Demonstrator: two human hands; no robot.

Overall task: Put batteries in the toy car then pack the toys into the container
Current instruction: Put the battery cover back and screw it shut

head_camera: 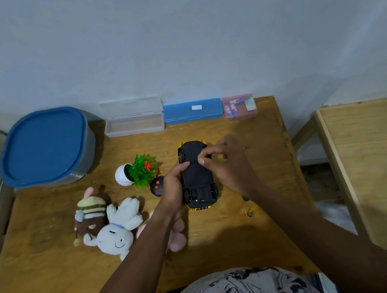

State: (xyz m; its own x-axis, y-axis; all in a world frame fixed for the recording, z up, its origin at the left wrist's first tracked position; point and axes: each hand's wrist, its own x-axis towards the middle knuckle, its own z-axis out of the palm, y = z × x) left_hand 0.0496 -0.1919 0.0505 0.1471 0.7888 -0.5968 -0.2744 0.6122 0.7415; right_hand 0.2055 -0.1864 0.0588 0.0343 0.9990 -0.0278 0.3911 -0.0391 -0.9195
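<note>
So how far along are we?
Early. Nothing looks packed: the container has its blue lid on, and the bee plush, white rabbit plush and remote lie on the table. In hand: the left hand grips the upturned toy car while the right hand pinches at its underside. Left: batteries, seemingly in the pink box, then packing.

No legible text anywhere.

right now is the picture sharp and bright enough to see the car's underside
Head view: dim, even light, so the toy car underside reads as a flat black slab. Head view: the right hand is slightly smeared at its fingertips. Head view: soft shadow on the table near the viewer, its edges bowed by the wide lens.
</note>
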